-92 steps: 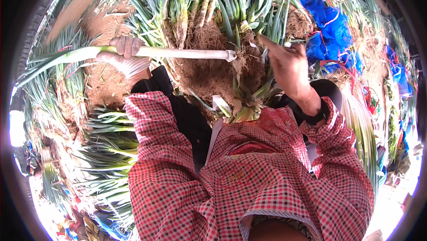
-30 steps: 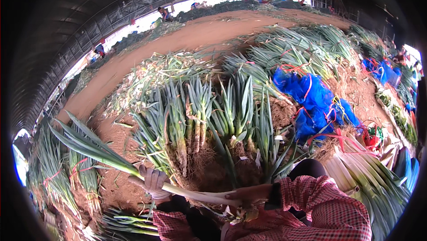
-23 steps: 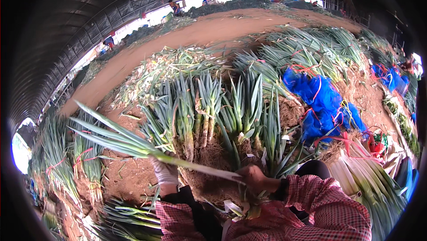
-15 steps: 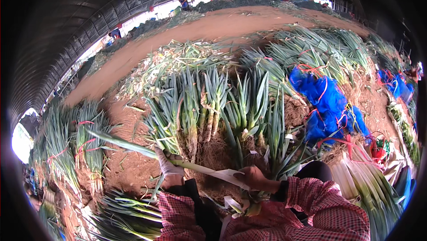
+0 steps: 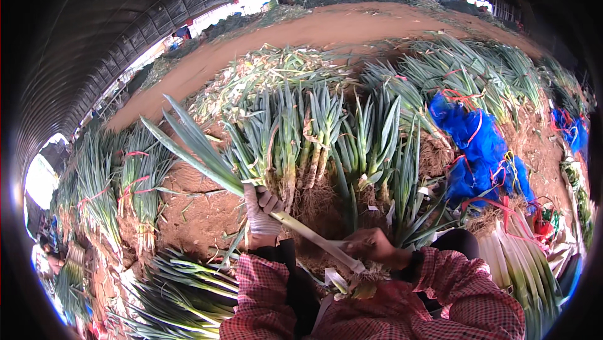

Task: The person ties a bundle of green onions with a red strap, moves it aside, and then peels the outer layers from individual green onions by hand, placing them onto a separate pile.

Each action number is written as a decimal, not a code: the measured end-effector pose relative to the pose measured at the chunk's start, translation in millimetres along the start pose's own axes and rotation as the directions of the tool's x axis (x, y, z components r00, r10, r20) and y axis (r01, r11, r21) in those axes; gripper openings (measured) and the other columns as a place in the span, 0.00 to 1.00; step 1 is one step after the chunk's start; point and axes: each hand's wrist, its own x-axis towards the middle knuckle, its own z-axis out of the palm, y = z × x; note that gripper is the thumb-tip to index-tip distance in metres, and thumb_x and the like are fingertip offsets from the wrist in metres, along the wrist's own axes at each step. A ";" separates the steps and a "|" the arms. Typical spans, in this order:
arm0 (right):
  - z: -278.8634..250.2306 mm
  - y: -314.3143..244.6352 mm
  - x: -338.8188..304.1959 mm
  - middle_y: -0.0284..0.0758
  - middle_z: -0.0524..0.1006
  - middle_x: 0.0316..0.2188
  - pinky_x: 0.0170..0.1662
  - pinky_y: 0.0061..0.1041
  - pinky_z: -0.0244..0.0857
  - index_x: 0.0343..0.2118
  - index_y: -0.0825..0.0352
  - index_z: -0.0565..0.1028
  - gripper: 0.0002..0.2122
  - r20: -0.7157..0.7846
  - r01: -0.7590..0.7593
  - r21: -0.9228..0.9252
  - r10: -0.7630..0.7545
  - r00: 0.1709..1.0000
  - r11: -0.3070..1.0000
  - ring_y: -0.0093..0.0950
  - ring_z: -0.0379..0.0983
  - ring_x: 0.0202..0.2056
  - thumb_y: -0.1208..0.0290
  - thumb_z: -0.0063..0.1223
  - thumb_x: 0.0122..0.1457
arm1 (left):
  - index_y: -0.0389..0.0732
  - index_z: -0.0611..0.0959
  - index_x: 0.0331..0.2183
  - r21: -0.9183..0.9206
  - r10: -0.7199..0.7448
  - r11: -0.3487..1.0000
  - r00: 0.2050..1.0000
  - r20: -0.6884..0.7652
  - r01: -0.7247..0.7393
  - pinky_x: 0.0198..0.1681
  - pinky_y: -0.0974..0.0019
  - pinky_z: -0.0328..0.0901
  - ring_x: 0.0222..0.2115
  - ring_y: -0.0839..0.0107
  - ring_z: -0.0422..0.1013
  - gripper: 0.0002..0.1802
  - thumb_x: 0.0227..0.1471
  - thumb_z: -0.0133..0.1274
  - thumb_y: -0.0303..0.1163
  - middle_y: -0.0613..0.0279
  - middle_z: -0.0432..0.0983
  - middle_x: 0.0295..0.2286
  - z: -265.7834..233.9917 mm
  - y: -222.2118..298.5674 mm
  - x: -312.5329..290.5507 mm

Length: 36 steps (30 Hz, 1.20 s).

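Note:
My left hand (image 5: 262, 210), in a pale glove, is wrapped round the stalk of a large green onion (image 5: 308, 233). Its long leaves fan out up and to the left, and the white shank slants down to the right, ending in a tuft of roots (image 5: 374, 272) above my lap. Beside the lower shank my right hand (image 5: 372, 246) is closed, with a pale strip of outer skin (image 5: 343, 244) running from the shank to its fingers. The fingertips are partly hidden. Loose peelings (image 5: 336, 280) lie just below.
Upright green onions (image 5: 292, 133) with rooty bases stand ahead. Trimmed onions (image 5: 188, 290) lie at lower left, tied bundles (image 5: 135, 189) farther left. To the right are blue netting (image 5: 474, 145) and a bundle of white-stemmed onions (image 5: 518, 255). Leaf scraps (image 5: 264, 76) cover ground beyond.
The onion has tilted more steeply, its leaves spreading higher and its roots coming into sight. My right hand has moved slightly right along the shank. The whole scene has shifted right.

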 end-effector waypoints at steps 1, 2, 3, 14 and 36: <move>-6.8 -18.6 3.3 0.38 0.77 0.29 0.33 0.24 0.66 0.29 0.70 0.76 0.06 0.001 -0.078 0.013 0.078 0.997 0.997 0.26 0.73 0.31 0.73 0.54 0.52 | 0.45 0.75 0.23 0.036 0.022 0.999 0.997 -0.068 -0.019 0.13 0.75 0.50 0.09 0.83 0.53 0.20 0.51 0.46 0.52 0.79 0.56 0.10 4.4 -1.7 -1.6; -14.9 -2.1 2.6 0.38 0.76 0.29 0.33 0.24 0.66 0.29 0.71 0.76 0.06 -0.055 0.153 0.009 -0.152 0.987 0.988 0.25 0.72 0.30 0.73 0.52 0.53 | 0.46 0.74 0.22 0.072 0.045 0.997 0.990 -0.136 -0.035 0.13 0.75 0.51 0.09 0.83 0.53 0.20 0.50 0.47 0.52 0.79 0.56 0.10 6.6 -2.2 -3.2; -22.4 -6.7 0.5 0.38 0.76 0.28 0.33 0.23 0.66 0.28 0.71 0.76 0.06 -0.142 0.141 0.064 -0.131 0.981 0.988 0.25 0.72 0.28 0.74 0.51 0.53 | 0.47 0.73 0.22 0.100 0.075 0.993 0.982 -0.174 -0.058 0.13 0.75 0.52 0.09 0.83 0.53 0.18 0.49 0.49 0.52 0.79 0.55 0.10 4.1 -1.3 -3.5; -117.3 2.6 19.3 0.44 0.67 0.36 0.41 0.40 0.59 0.54 0.61 0.58 0.37 -0.492 -0.389 -0.804 -0.135 0.860 0.450 0.42 0.65 0.40 0.68 0.61 0.37 | 0.51 0.68 0.21 0.314 0.598 0.800 0.643 -0.479 -0.510 0.14 0.75 0.57 0.11 0.82 0.55 0.18 0.45 0.54 0.51 0.77 0.58 0.11 -3.5 31.9 7.3; -22.5 2.3 28.9 0.40 0.68 0.32 0.42 0.34 0.62 0.32 0.67 0.68 0.10 0.289 0.487 -0.498 -0.392 0.873 0.717 0.40 0.65 0.36 0.74 0.52 0.45 | 0.54 0.63 0.10 0.275 0.326 0.942 0.716 -0.618 -0.191 0.15 0.78 0.56 0.09 0.84 0.53 0.25 0.36 0.60 0.54 0.80 0.57 0.08 -48.7 47.9 2.0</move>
